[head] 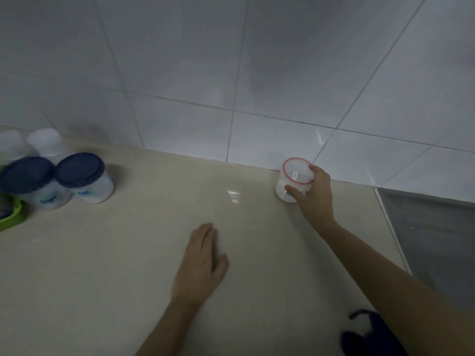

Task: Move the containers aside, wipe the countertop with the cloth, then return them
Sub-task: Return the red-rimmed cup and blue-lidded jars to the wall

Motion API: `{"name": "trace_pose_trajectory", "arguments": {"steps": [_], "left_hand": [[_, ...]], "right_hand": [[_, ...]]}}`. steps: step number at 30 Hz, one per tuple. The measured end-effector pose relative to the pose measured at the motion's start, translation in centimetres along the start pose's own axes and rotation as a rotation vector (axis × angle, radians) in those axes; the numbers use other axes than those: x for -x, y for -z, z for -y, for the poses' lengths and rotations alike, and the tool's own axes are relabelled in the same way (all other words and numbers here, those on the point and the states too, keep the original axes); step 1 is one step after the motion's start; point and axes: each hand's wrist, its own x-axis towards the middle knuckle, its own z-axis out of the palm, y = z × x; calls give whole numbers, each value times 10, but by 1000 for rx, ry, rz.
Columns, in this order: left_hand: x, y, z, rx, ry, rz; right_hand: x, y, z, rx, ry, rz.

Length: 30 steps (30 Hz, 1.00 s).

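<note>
- The right hand (314, 194) grips the red-rimmed container (293, 181) beside the tiled wall (205, 73).
- The left hand (199, 265) lies flat, fingers straight, on the tabletop (128, 253).
- A dark item, perhaps the cloth (365, 332), lies near the front edge.

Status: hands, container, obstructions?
Right hand grips red-rimmed container at the wall. Left hand flat on countertop. Blue-lidded jars far left; cloth by right arm.

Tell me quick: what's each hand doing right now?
Left hand: open, palm down over the countertop.
Right hand: gripping the red-rimmed container.
</note>
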Motion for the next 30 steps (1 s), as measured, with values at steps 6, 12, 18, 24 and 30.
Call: {"name": "trace_pose_trajectory", "arguments": {"steps": [6, 12, 18, 24, 30], "left_hand": [[-1, -4, 0, -12, 22, -17], [-1, -6, 0, -5, 20, -50], [0, 6, -5, 93, 62, -56], [14, 59, 15, -62, -44, 66], [26, 179, 86, -301, 82, 7]], "right_hand": [[-22, -3, -15, -6, -17, -7], [-30, -5, -27, 35, -24, 19], [-13, 4, -4, 284, -44, -5], [21, 9, 27, 377, 161, -55], [47, -24, 83, 289, 314, 101]]}}
